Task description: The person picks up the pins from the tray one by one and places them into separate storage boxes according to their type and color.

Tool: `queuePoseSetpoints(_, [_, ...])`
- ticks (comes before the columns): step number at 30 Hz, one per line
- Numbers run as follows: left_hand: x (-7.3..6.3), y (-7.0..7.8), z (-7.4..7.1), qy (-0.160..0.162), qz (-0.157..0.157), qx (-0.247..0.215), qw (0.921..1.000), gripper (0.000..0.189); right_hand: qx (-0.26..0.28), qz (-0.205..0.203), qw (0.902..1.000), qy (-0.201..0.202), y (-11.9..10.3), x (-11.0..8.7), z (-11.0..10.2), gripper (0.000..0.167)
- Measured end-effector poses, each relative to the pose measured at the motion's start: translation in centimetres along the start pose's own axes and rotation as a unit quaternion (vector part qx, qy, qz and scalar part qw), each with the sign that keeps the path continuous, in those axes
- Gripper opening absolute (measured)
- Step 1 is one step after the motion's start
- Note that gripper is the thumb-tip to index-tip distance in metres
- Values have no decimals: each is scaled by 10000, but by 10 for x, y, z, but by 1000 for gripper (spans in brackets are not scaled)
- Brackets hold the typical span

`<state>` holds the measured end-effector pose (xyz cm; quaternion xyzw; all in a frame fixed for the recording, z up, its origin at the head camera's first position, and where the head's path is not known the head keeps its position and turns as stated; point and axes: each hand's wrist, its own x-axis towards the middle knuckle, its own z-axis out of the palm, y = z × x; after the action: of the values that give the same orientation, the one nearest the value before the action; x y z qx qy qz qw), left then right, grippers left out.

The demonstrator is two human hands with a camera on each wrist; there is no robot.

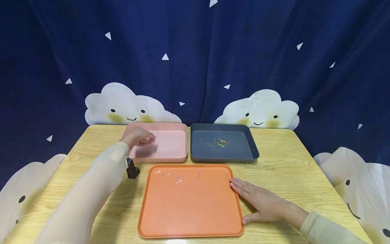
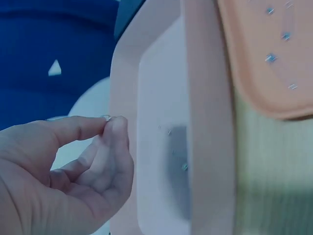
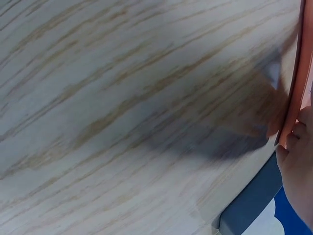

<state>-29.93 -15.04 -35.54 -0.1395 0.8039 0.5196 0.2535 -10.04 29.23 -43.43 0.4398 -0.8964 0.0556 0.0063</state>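
My left hand (image 1: 141, 137) is over the pink tray (image 1: 173, 156). In the left wrist view, its thumb and forefinger pinch a small silver safety pin (image 2: 106, 118), mostly hidden by the fingertips. Below the hand, a few more silver pins (image 2: 184, 167) lie on the pink tray's floor. Several silver safety pins (image 1: 178, 181) are scattered across the upper part of the orange tray (image 1: 192, 210). Against that tray's right rim rests my right hand (image 1: 265, 201), fingers extended and thumb spread near the lower corner; in the right wrist view its fingertips meet the orange rim.
A dark grey tray (image 1: 242, 145) stands right of the pink one, holding several gold-coloured pins (image 1: 221, 143). All the trays sit on a wooden table (image 1: 283, 162). Behind the table hangs a dark blue curtain (image 1: 195, 67) with clouds and white triangles.
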Motion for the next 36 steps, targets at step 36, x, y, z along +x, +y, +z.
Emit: queuePoseSetpoints(36, [24, -19, -28, 307, 238, 1030, 9939, 48, -142, 22, 9999, 20, 1, 0, -1, 105])
